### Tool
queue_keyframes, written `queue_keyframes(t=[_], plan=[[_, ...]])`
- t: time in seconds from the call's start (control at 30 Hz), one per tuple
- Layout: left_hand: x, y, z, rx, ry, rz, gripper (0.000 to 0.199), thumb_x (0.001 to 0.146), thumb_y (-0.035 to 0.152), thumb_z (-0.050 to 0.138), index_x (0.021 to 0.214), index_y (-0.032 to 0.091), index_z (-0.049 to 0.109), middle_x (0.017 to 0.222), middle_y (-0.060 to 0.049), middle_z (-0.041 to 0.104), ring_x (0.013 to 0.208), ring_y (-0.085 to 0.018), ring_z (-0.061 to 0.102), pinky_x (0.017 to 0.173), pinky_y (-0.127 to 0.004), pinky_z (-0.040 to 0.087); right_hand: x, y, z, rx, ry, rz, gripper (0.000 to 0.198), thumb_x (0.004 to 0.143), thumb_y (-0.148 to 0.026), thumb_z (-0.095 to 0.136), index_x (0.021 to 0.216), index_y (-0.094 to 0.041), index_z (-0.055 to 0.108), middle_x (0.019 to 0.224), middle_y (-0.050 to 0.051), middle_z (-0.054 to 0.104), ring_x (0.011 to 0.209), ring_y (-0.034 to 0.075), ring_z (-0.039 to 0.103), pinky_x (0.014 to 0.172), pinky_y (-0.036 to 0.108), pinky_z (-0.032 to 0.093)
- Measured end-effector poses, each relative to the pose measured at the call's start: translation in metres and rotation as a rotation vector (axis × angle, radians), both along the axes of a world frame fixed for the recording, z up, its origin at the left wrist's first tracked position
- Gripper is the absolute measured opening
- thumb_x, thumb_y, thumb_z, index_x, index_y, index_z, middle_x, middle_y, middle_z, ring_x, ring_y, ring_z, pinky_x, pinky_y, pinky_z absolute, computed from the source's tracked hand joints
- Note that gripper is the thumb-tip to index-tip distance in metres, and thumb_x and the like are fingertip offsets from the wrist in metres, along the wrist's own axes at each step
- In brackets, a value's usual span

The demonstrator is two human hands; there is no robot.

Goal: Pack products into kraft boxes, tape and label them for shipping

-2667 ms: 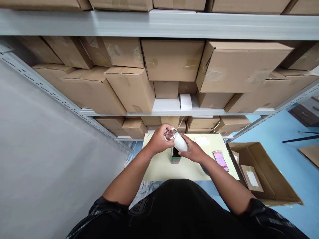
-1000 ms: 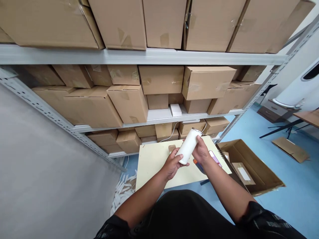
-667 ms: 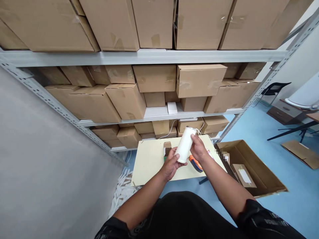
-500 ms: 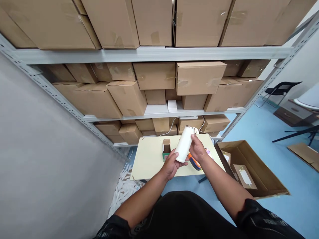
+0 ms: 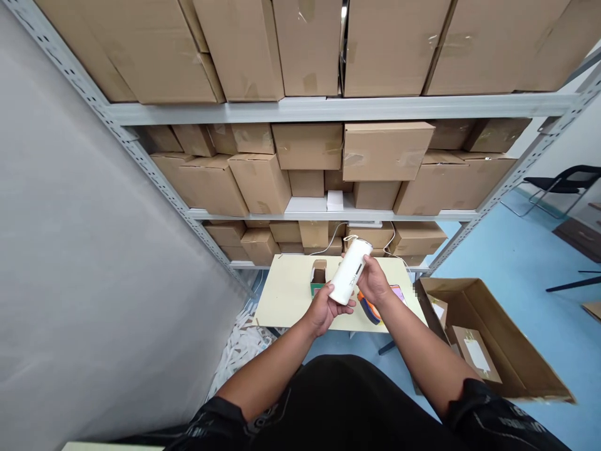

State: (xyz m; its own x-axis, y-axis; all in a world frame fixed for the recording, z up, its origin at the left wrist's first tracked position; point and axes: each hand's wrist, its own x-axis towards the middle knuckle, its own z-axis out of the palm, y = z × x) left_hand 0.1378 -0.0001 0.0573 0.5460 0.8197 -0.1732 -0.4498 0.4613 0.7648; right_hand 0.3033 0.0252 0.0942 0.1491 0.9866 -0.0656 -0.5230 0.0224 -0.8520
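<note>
Both hands hold a white cylinder [image 5: 350,272] with dark lettering on its side and a thin white loop at its upper end; I cannot tell its exact kind. My left hand [image 5: 323,308] grips the lower end, thumb on the front. Around the upper right side curl the fingers of my right hand [image 5: 374,280]. The cylinder is tilted above the cream table [image 5: 286,291]. Behind it on the table stands an open green and brown small box [image 5: 318,277]. An orange and blue tape dispenser [image 5: 369,310] lies partly under my right hand, near a pink-edged flat item [image 5: 398,292].
Metal shelving [image 5: 338,111] packed with cardboard boxes [image 5: 387,150] rises behind the table. A large open carton [image 5: 511,351] with smaller boxes inside stands on the floor at right. White paper scraps [image 5: 241,344] lie at left beside the grey wall [image 5: 94,250]. A black chair [image 5: 563,181] is far right.
The cylinder has been turned in my hands, so lettering now faces me and the loop shows at its upper left. The camera view has shifted slightly.
</note>
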Motion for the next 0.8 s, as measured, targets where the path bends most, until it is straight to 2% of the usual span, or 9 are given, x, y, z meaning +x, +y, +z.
queue_keyframes(t=[0.1, 0.2, 0.3, 0.4, 0.5, 0.57, 0.67, 0.8], plan=[[-0.002, -0.003, -0.005, -0.005, -0.008, -0.053, 0.067, 0.09, 0.065, 0.06, 0.126, 0.01, 0.063, 0.11, -0.02, 0.073, 0.089, -0.029, 0.073, 0.071, -0.039, 0.059, -0.002, -0.003, -0.001, -0.012, 0.018, -0.023, 0.046, 0.076, -0.056, 0.077, 0.107, -0.024, 0.065, 0.099, 0.005, 0.076, 0.091, 0.029, 0.071, 0.078, 0.041, 0.058], [-0.005, -0.005, -0.002, 0.078, 0.022, 0.055, 0.065, 0.083, 0.06, 0.076, 0.131, 0.02, 0.059, 0.127, -0.015, 0.068, 0.1, -0.026, 0.07, 0.075, -0.037, 0.06, -0.004, -0.006, -0.002, -0.006, -0.051, -0.131, 0.054, 0.072, -0.053, 0.086, 0.112, -0.026, 0.062, 0.095, 0.001, 0.074, 0.087, 0.024, 0.069, 0.075, 0.036, 0.057], [-0.008, -0.005, 0.001, 0.12, 0.074, 0.092, 0.068, 0.073, 0.045, 0.09, 0.128, 0.023, 0.058, 0.13, -0.011, 0.066, 0.103, -0.024, 0.069, 0.078, -0.034, 0.06, -0.002, -0.011, -0.004, 0.026, -0.111, -0.117, 0.061, 0.072, -0.055, 0.087, 0.121, -0.028, 0.06, 0.104, 0.002, 0.073, 0.09, 0.023, 0.068, 0.076, 0.034, 0.056], [-0.009, -0.005, -0.003, 0.082, 0.044, 0.029, 0.063, 0.078, 0.049, 0.083, 0.128, 0.018, 0.06, 0.121, -0.014, 0.069, 0.091, -0.025, 0.073, 0.071, -0.033, 0.059, 0.006, -0.018, -0.008, 0.036, -0.093, -0.098, 0.063, 0.078, -0.064, 0.078, 0.128, -0.031, 0.059, 0.116, 0.003, 0.072, 0.1, 0.025, 0.068, 0.078, 0.036, 0.057], [-0.01, -0.005, -0.014, 0.03, -0.026, -0.061, 0.062, 0.083, 0.057, 0.072, 0.127, 0.014, 0.062, 0.111, -0.016, 0.073, 0.076, -0.025, 0.074, 0.059, -0.032, 0.057, 0.017, -0.021, -0.014, 0.014, -0.052, -0.054, 0.065, 0.077, -0.068, 0.076, 0.129, -0.032, 0.06, 0.123, 0.005, 0.072, 0.107, 0.029, 0.068, 0.081, 0.041, 0.059], [-0.013, -0.002, -0.022, -0.019, -0.053, -0.131, 0.062, 0.084, 0.06, 0.066, 0.124, 0.012, 0.064, 0.102, -0.016, 0.075, 0.072, -0.026, 0.074, 0.056, -0.031, 0.055, 0.021, -0.018, -0.019, -0.02, -0.073, -0.011, 0.062, 0.076, -0.067, 0.078, 0.122, -0.029, 0.064, 0.115, 0.006, 0.074, 0.104, 0.031, 0.069, 0.081, 0.043, 0.059], [-0.02, 0.008, -0.031, -0.068, -0.039, -0.211, 0.064, 0.088, 0.065, 0.058, 0.119, 0.01, 0.066, 0.096, -0.018, 0.075, 0.076, -0.027, 0.075, 0.061, -0.034, 0.057, 0.021, -0.009, -0.025, -0.097, -0.106, -0.004, 0.051, 0.078, -0.063, 0.079, 0.111, -0.027, 0.065, 0.101, 0.005, 0.075, 0.095, 0.029, 0.071, 0.079, 0.043, 0.06], [-0.035, 0.035, -0.04, 0.02, 0.116, -0.203, 0.062, 0.087, 0.064, 0.065, 0.118, 0.011, 0.068, 0.097, -0.016, 0.075, 0.08, -0.027, 0.073, 0.067, -0.037, 0.058, 0.013, 0.008, -0.026, -0.229, -0.086, 0.054, 0.046, 0.078, -0.053, 0.082, 0.109, -0.024, 0.065, 0.097, 0.005, 0.075, 0.091, 0.028, 0.072, 0.078, 0.045, 0.062]])
